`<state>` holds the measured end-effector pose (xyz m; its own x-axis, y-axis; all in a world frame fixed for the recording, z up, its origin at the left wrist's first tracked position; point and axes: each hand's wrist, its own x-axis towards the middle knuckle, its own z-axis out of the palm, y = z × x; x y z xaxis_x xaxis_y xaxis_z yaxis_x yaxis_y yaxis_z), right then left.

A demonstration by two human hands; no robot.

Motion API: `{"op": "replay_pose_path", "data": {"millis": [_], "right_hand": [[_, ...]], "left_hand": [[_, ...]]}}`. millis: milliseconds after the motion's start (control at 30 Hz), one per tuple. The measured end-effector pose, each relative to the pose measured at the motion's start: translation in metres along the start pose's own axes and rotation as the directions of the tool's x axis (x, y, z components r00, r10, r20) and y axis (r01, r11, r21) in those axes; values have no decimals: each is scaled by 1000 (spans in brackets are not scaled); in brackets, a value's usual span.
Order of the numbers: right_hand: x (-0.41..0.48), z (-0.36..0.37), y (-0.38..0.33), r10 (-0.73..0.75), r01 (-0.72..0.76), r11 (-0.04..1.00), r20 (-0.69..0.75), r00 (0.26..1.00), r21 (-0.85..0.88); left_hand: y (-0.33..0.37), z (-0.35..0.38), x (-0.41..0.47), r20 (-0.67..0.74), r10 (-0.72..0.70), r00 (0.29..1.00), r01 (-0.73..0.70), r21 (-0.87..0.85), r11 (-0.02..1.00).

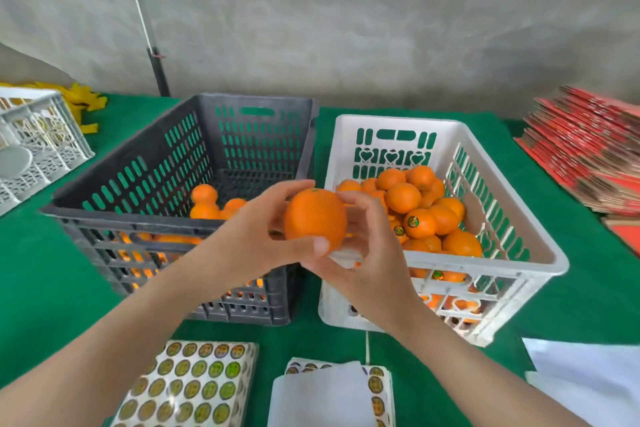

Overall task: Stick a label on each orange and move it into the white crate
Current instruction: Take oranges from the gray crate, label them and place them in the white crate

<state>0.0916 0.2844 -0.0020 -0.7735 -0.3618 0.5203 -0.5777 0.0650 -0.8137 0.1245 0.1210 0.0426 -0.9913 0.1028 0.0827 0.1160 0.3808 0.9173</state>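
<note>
- Orange (pixel 316 217), one, held up in both hands above the gap between the two crates, in front of the near left corner of the white crate (pixel 398 120); stem end up, long axis roughly upright; no label shows on the side facing the camera.
- Left hand (pixel 256 229): fingers and thumb curled round the orange's left side and underside, gripping it.
- Right hand (pixel 367 253): fingers curled round the right and far side, one fingertip at the top. Whether they also carry a label cannot be told.
- Relation for the drop: the white crate lies right of the fruit and just beyond it, so the right hand is the nearer one.
- Oranges in white crate (pixel 403 198): a heap of over a dozen, the exact count hidden; three show labels.
- Dark crate (pixel 131 218), one, on the left: a few oranges (pixel 204 204) above its rim, more glimpsed through the slots.
- Label sheets (pixel 194 388): two stacks on the green table (pixel 52 270) near the person, the right one (pixel 377 388) partly under white paper.
- Pale crate (pixel 41 146), one, far left; flattened red cartons (pixel 588 156), one pile, far right.
</note>
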Motion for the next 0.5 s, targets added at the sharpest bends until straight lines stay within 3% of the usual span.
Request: {"op": "replay_pose_path", "data": {"millis": [133, 200, 300, 400, 467, 500], "right_hand": [[-36, -12, 21, 159, -158, 987, 100, 982, -22], [-52, -18, 45, 297, -284, 954, 193, 935, -96], [-72, -24, 89, 548, -364, 809, 368, 751, -462], [-88, -19, 119, 733, -201, 613, 455, 505, -764], [-95, -12, 128, 778, -158, 550, 434, 455, -820], [-97, -10, 131, 779, -175, 545, 418, 468, -820]], "left_hand": [[-26, 52, -15, -173, -225, 959, 218, -58, 974], [-44, 66, -22, -178, -345, 922, 325, -133, 936], [-74, 76, -36, -103, -494, 863, 443, -312, 840], [-94, 83, -47, -62, -572, 818, 494, -434, 753], [-103, 87, -53, -56, -613, 788, 515, -488, 705], [-106, 89, -56, -52, -623, 781, 519, -502, 692]]}}
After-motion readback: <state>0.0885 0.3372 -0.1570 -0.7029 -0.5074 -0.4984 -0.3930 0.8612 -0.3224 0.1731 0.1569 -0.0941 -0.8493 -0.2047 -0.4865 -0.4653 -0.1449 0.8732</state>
